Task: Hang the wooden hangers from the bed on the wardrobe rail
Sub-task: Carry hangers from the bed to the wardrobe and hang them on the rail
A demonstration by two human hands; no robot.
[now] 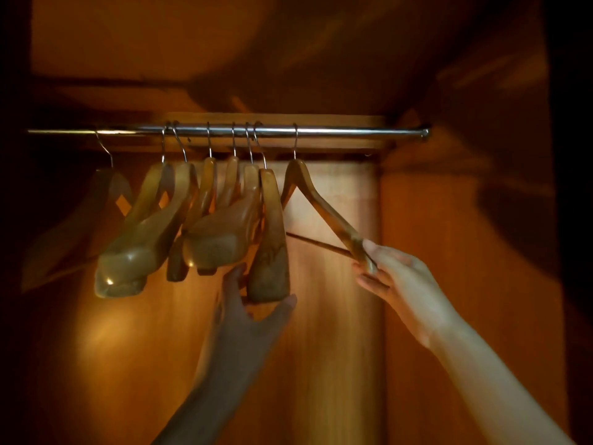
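The rightmost hanger (316,200) hangs by its metal hook on the wardrobe rail (353,131), a little apart from the rest and turned so its near shoulder slants down towards me. My right hand (398,277) pinches that shoulder's lower end, where the crossbar meets it, thumb on top and fingers beneath. Just to its left, the neighbouring hanger (271,252) hangs edge-on. My left hand (247,316) has its bottom end between thumb and fingers, though in the shadow I can't say how firmly. Further left, more wooden hangers (154,226) are bunched together on the same rail, overlapping, and one dim hanger (80,226) hangs alone at the far left. Behind everything is the wardrobe's lit wooden back panel (337,348).
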